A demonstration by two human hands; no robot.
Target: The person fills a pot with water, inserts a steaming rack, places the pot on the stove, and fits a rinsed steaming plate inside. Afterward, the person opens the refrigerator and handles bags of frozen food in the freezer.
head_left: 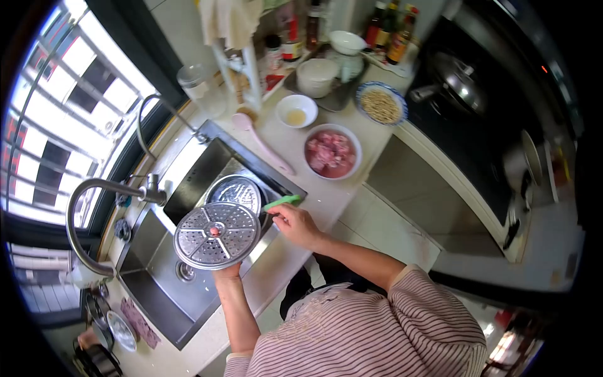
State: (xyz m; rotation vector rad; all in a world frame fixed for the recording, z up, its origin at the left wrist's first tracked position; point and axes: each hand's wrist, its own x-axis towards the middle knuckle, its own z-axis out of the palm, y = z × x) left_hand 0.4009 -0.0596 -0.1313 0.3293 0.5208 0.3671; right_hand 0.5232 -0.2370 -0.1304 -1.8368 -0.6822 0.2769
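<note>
My left hand (228, 271) supports a round perforated metal plate (200, 242) from below, over the double sink (157, 301). Most of its fingers are hidden beneath the plate. Raised ribs divide the plate into sections, and a small pinkish spot shows at its centre. Just right of the plate, my right hand (296, 225) has its fingers closed on a slim green tool (282, 202), whose exact kind I cannot make out. Behind the plate, a shiny round metal pan (235, 190) sits in the far basin, partly covered from view.
A curved faucet (94, 183) arches over the sink's left side. On the counter are a pink spoon (264, 144), a bowl of raw meat pieces (331, 152), a small white bowl (296, 112) and a plate of peanut-like pieces (379, 103). A lidded pan (453, 85) stands on the stove.
</note>
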